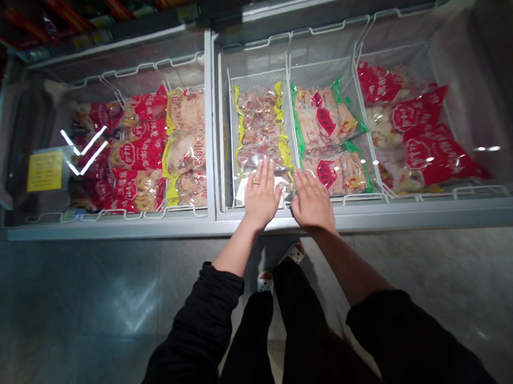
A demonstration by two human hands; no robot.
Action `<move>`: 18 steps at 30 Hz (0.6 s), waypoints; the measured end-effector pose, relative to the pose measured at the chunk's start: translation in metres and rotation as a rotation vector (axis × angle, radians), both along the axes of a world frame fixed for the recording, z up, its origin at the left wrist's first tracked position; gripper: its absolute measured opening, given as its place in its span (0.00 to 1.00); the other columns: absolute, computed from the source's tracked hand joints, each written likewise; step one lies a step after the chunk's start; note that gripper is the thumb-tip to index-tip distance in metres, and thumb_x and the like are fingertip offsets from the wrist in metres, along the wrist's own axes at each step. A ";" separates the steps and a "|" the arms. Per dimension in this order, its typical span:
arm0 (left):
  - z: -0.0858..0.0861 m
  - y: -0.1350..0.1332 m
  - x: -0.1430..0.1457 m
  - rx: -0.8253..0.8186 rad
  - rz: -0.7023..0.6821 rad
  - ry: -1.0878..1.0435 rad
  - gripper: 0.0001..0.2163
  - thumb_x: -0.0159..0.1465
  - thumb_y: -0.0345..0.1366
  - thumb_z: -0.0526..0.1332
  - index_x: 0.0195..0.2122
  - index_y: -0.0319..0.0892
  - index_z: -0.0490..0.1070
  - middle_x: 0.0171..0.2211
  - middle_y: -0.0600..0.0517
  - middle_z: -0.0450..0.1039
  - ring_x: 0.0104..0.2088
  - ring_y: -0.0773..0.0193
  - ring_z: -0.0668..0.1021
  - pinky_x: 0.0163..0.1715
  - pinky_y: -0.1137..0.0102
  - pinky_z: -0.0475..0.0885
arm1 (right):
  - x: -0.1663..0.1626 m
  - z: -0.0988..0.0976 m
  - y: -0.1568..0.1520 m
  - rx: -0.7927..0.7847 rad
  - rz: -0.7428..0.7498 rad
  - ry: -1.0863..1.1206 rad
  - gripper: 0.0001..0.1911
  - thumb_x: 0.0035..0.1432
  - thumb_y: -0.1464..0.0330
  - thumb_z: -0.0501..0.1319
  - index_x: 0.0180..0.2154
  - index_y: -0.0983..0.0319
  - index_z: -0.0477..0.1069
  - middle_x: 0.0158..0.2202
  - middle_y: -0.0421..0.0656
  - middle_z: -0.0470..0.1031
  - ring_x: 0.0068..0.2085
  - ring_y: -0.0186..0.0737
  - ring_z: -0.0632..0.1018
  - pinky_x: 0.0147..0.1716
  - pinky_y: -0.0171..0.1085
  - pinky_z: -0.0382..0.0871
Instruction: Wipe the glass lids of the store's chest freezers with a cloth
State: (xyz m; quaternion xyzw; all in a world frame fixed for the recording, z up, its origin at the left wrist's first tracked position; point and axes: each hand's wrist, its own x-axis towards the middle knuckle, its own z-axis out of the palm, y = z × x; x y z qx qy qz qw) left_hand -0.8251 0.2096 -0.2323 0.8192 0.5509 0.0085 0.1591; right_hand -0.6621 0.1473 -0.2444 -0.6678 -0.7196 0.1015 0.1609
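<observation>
My left hand (260,196) lies flat with its fingers stretched forward, palm down, over the near edge of the chest freezer (189,226). Beside it my right hand (312,199) is spread flat in the same way, thumb toward the left hand. Neither hand holds anything. Whether the palms rest on a glass lid or hover just above, I cannot tell. Beyond my left fingertips lies a yellow-edged bag of frozen meat (258,122). Green-edged bags (324,118) lie ahead of my right hand. A white sheet (241,193) shows partly behind my left hand.
Red bags of frozen food (421,118) fill the right-hand basket. More red bags (138,147) and yellow-edged bags (186,109) lie in the left section, past a grey divider (211,119). A yellow label (45,170) is at the left end. Shelved goods stand behind the freezer.
</observation>
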 end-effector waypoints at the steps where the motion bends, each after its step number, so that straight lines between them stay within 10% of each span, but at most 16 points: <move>1: -0.001 0.010 0.006 0.015 -0.010 -0.013 0.32 0.80 0.45 0.44 0.81 0.35 0.44 0.82 0.44 0.41 0.82 0.55 0.47 0.80 0.55 0.46 | 0.000 0.000 0.000 0.004 -0.004 -0.004 0.33 0.71 0.70 0.54 0.74 0.71 0.62 0.75 0.55 0.66 0.76 0.53 0.67 0.75 0.54 0.60; 7: -0.003 0.063 -0.001 0.068 0.030 -0.010 0.32 0.79 0.43 0.43 0.80 0.33 0.46 0.82 0.44 0.41 0.82 0.56 0.48 0.80 0.56 0.44 | 0.000 0.000 -0.001 0.017 -0.007 -0.024 0.33 0.70 0.70 0.53 0.73 0.74 0.64 0.74 0.57 0.66 0.75 0.53 0.68 0.75 0.53 0.62; 14: 0.000 0.002 -0.017 0.046 0.075 -0.001 0.32 0.80 0.44 0.43 0.80 0.35 0.47 0.82 0.44 0.42 0.81 0.54 0.49 0.80 0.53 0.49 | -0.001 0.003 0.001 0.020 -0.003 -0.008 0.33 0.70 0.71 0.54 0.73 0.73 0.64 0.74 0.56 0.66 0.75 0.52 0.67 0.75 0.53 0.62; 18: -0.001 0.018 0.002 0.041 -0.009 -0.008 0.32 0.79 0.43 0.43 0.81 0.36 0.47 0.82 0.45 0.44 0.81 0.56 0.49 0.80 0.54 0.48 | -0.001 0.004 0.001 0.017 0.004 -0.026 0.33 0.70 0.71 0.54 0.73 0.73 0.64 0.75 0.55 0.66 0.75 0.52 0.67 0.75 0.53 0.62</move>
